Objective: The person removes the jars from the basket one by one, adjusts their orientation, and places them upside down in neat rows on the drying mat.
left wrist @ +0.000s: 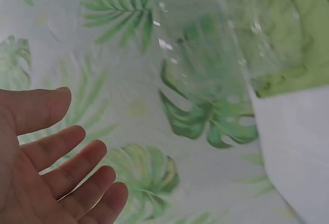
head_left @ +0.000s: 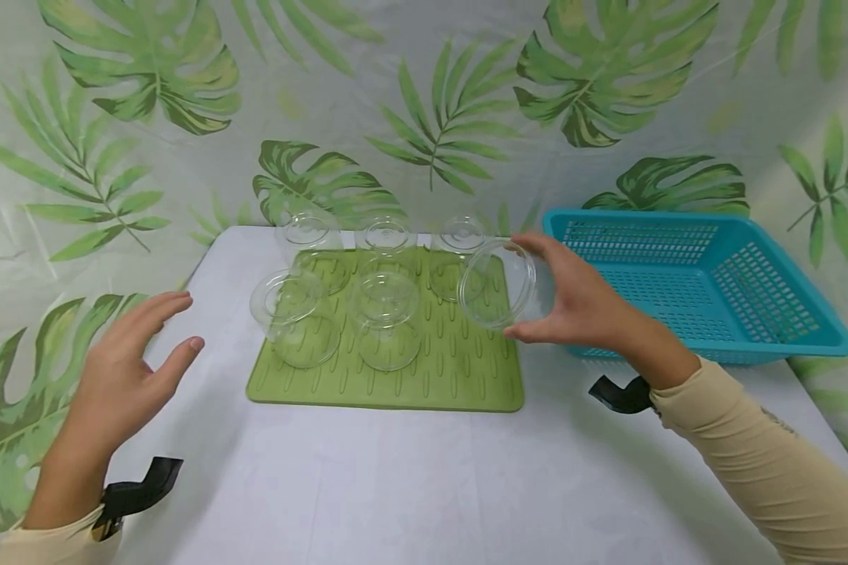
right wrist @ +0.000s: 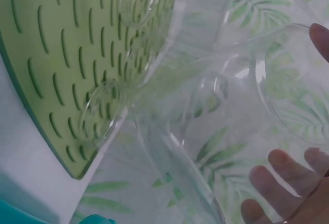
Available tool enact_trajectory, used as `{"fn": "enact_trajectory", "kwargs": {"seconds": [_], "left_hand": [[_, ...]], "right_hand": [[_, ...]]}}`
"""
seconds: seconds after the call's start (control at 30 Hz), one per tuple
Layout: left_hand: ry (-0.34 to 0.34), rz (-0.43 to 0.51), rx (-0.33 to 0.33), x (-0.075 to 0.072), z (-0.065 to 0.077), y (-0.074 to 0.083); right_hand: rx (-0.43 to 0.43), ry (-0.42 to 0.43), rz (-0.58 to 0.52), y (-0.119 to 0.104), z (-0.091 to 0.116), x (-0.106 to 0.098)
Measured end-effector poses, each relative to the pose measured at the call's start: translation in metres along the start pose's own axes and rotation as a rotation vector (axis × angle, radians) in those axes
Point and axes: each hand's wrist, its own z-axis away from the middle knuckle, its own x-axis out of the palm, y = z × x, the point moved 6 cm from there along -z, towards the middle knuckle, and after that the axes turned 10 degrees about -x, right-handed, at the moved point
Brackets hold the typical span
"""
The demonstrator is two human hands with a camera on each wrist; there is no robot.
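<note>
My right hand (head_left: 575,302) grips a clear glass bowl (head_left: 495,284) between thumb and fingers, with its round rim tilted toward the left. It is held over the right edge of a green ridged mat (head_left: 459,380). In the right wrist view, the thumb and fingers (right wrist: 277,183) lie on either side of the clear glass. More clear glass vessels stand on the mat, three in the back row and two in front, including the front left glass (head_left: 293,322) and the front middle glass (head_left: 387,329). Left of the mat, my left hand (head_left: 123,377) hovers empty, thumb and fingers spread apart.
A turquoise plastic basket (head_left: 707,345) with perforated sides stands to the right of the mat, behind my right forearm. White cloth (head_left: 396,486) covers the table. A leaf-patterned sheet (head_left: 452,102) hangs behind it.
</note>
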Motion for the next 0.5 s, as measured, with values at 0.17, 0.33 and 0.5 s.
{"fn": "enact_trajectory", "kwargs": {"seconds": [0.17, 0.33, 0.5], "left_hand": [[0.074, 0.06, 0.081, 0.002, -0.013, 0.036], [0.016, 0.132, 0.17, 0.02, -0.028, 0.075], [-0.079, 0.158, 0.239, 0.045, -0.036, 0.106]], "right_hand": [[-0.06, 0.017, 0.1, -0.003, -0.002, -0.001], [-0.11, 0.021, 0.173, -0.01, -0.006, -0.001], [-0.146, 0.002, 0.268, -0.022, -0.008, 0.001]]}}
